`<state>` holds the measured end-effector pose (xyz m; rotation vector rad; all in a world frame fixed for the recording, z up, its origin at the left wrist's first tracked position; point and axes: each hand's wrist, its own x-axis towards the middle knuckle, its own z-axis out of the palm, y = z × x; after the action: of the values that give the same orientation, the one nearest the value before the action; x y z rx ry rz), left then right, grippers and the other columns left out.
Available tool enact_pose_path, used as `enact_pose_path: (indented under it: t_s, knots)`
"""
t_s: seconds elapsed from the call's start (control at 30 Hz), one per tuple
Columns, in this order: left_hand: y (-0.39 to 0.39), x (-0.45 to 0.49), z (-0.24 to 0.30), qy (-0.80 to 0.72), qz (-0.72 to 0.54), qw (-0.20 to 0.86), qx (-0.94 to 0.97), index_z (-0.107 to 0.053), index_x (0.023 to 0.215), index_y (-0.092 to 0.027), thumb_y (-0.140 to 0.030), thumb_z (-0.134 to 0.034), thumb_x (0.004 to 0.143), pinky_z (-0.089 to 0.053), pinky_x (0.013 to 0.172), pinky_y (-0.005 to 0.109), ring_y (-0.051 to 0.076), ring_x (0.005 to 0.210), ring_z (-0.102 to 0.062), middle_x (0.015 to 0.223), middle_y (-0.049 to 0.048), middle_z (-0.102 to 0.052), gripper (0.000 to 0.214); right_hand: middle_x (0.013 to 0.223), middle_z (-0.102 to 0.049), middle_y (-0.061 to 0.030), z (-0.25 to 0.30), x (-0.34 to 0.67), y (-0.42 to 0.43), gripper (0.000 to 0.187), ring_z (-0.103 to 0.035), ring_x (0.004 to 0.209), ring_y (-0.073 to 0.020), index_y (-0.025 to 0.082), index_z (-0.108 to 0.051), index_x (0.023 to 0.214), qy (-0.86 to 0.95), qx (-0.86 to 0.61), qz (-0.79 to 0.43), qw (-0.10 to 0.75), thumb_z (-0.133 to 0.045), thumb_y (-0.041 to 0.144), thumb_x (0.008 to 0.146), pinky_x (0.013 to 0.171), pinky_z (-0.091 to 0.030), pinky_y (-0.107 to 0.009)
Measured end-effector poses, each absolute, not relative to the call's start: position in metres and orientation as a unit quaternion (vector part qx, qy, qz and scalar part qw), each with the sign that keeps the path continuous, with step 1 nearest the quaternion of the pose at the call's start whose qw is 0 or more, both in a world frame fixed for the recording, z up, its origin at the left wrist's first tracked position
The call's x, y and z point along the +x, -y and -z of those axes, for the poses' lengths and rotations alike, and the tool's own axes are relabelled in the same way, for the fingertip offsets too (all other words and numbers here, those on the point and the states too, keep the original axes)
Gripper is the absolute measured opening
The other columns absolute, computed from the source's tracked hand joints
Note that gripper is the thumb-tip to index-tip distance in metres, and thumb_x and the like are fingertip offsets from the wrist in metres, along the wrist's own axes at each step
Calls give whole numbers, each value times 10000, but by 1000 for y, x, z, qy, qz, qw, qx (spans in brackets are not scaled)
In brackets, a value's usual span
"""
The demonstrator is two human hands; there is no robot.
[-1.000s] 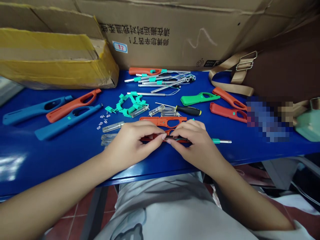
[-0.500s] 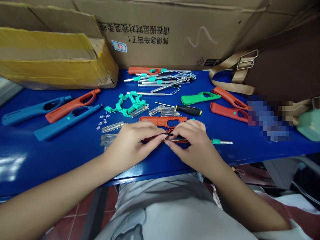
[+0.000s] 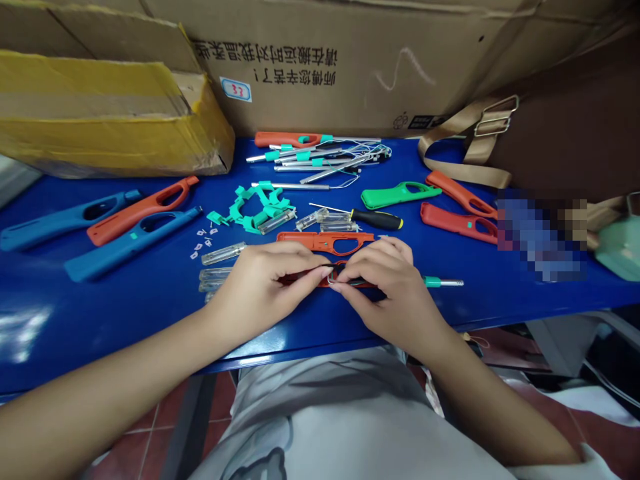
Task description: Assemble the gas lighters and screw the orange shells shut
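My left hand is closed, its thumb and forefinger pinching a thin black wire. Opposite it, my right hand is closed too, fingertips pressed together on a thin white wire. Between and beneath the fingers lies an orange lighter shell half, mostly covered by both hands. A metal lighter tube with a teal collar sticks out to the right from under my right hand. Just behind the hands, a second orange lighter shell half lies with its inside up.
Clear fuel tanks, teal clips and a screwdriver lie around the hands. Metal tubes with wires are heaped at the back. Blue lighter shells lie left, a green shell right. Cardboard boxes stand behind.
My right fingertips have shifted slightly, and a white wire loop now shows between the two hands. The black wire sits at a different slant. The view has shifted slightly.
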<state>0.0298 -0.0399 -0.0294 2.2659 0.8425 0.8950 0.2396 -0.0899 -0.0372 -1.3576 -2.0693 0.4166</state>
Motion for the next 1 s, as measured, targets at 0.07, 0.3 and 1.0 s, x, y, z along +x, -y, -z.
enact_pose_path:
  t_s: [0.07, 0.3, 1.0]
  knots:
    - [40, 30, 30, -313, -334, 281, 843, -784, 922, -178, -202, -676, 943, -562, 684, 234, 139, 749, -717, 860, 20, -789, 112, 887, -725, 28, 37, 240, 90, 91, -629, 913, -181, 262, -649, 853, 788, -511, -154, 307, -673, 241, 938, 1124, -293, -470]
    - [40, 29, 29, -310, -338, 287, 841, -787, 925, -167, -188, -689, 932, -558, 696, 231, 135, 755, -711, 848, 20, -784, 100, 890, -721, 30, 37, 240, 91, 95, -640, 923, -180, 267, -630, 860, 781, -512, -157, 322, -679, 262, 941, 1139, -292, -465]
    - [42, 29, 28, -382, -326, 292, 814, -806, 922, -209, -240, -728, 903, -549, 670, 192, 122, 763, -734, 896, -12, -801, 87, 893, -744, 40, 44, 229, 93, 51, -644, 903, -165, 246, -703, 908, 805, -498, 10, 322, -680, 261, 951, 1127, -277, -470]
